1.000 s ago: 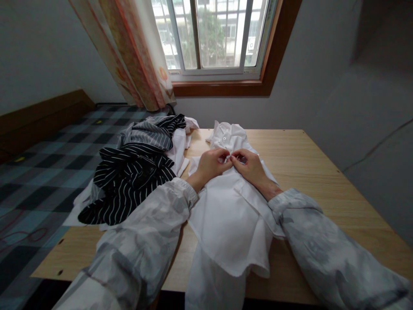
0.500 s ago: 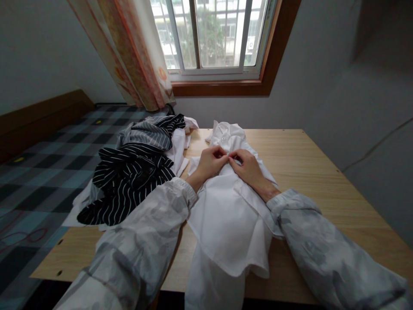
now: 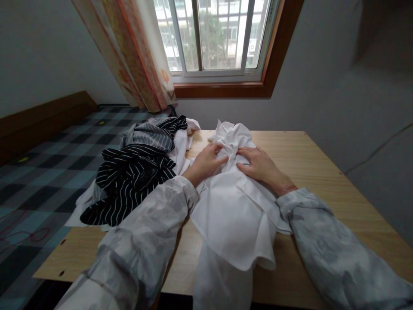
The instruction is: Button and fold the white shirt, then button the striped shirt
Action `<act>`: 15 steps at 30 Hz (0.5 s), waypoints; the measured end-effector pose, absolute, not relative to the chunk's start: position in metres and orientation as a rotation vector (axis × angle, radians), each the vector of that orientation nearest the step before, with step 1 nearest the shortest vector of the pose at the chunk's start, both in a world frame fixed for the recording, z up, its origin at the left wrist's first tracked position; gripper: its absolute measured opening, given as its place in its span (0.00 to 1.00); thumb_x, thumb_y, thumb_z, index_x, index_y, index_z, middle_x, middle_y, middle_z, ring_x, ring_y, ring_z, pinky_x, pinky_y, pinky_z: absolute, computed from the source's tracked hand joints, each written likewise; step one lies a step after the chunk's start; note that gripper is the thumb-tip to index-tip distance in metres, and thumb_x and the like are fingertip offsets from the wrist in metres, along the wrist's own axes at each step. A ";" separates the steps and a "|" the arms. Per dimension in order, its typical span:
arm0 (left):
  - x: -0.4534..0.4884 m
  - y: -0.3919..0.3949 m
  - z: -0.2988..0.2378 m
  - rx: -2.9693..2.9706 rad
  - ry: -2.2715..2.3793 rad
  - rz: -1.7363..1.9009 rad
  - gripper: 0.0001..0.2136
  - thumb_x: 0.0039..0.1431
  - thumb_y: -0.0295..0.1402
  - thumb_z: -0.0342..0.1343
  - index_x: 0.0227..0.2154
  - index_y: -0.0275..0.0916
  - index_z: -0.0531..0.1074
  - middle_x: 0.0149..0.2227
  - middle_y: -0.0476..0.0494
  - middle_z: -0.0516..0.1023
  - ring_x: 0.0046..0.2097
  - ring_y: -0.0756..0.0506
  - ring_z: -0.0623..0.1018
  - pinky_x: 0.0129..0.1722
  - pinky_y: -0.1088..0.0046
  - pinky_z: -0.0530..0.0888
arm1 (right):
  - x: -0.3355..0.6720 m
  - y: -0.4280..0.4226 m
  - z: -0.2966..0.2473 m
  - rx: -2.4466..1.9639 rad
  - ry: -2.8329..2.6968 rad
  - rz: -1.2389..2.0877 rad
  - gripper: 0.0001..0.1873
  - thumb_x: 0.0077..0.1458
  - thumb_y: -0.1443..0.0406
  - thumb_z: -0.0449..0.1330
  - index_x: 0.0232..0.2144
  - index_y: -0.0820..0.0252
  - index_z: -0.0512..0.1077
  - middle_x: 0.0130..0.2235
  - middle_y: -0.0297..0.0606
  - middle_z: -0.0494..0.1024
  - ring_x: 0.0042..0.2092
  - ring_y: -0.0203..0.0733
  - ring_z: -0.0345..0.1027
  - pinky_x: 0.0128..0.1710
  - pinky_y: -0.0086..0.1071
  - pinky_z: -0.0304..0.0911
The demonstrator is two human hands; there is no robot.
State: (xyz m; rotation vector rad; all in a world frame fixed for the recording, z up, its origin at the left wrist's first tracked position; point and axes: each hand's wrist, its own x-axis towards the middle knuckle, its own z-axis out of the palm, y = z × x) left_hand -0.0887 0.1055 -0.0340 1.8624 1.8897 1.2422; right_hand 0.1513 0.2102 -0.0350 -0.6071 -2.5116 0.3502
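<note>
A white button-up shirt [image 3: 237, 215] lies rumpled on the wooden table [image 3: 325, 193], its lower end hanging over the front edge. On the left side of its upper part rests my left hand [image 3: 209, 161], thumb apart from the fingers, open. My right hand [image 3: 258, 165] lies open on the right side, fingers stretched out against the cloth. Between the two hands the fabric is creased, and the collar end is bunched up beyond them. The buttons cannot be made out now.
Left of the shirt is a pile of clothes with a black, white-striped garment [image 3: 135, 181] on top. A bed with a checked sheet [image 3: 48, 172] adjoins the table on the left. Behind stand a curtain [image 3: 135, 56], a window [image 3: 214, 38] and a wall [image 3: 338, 86].
Both hands were pinched together at the shirt's front. They have come apart, fingers spread, the right one moving rightward. The shirt's upper part looks more crumpled. The view has shifted slightly.
</note>
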 end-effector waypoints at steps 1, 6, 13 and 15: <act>-0.093 0.104 -0.031 1.891 1.934 1.145 0.23 0.61 0.46 0.71 0.55 0.41 0.82 0.56 0.35 0.85 0.55 0.35 0.83 0.58 0.58 0.78 | 0.155 0.216 -0.037 -0.592 -2.542 0.356 0.27 0.62 0.60 0.66 0.64 0.50 0.79 0.66 0.43 0.82 0.67 0.60 0.73 0.74 0.60 0.59; -0.112 0.097 -0.006 1.963 2.027 0.528 0.38 0.44 0.59 0.78 0.54 0.41 0.81 0.55 0.34 0.85 0.55 0.30 0.84 0.55 0.57 0.79 | 0.167 0.242 -0.052 -0.544 -2.580 0.350 0.37 0.57 0.66 0.64 0.69 0.51 0.75 0.71 0.44 0.77 0.72 0.60 0.69 0.74 0.58 0.62; -0.116 0.096 -0.002 1.882 2.233 0.415 0.31 0.42 0.48 0.81 0.49 0.47 0.78 0.37 0.43 0.85 0.36 0.36 0.83 0.38 0.64 0.75 | 0.164 0.239 -0.048 -0.862 -2.320 0.036 0.21 0.58 0.68 0.65 0.55 0.62 0.79 0.59 0.59 0.81 0.59 0.67 0.73 0.62 0.58 0.68; -0.115 0.098 -0.009 1.951 2.321 0.568 0.29 0.42 0.44 0.82 0.47 0.46 0.79 0.36 0.42 0.84 0.37 0.35 0.83 0.38 0.64 0.73 | 0.164 0.233 -0.037 -0.947 -2.242 -0.046 0.18 0.57 0.65 0.67 0.51 0.61 0.79 0.55 0.60 0.81 0.55 0.67 0.73 0.56 0.56 0.69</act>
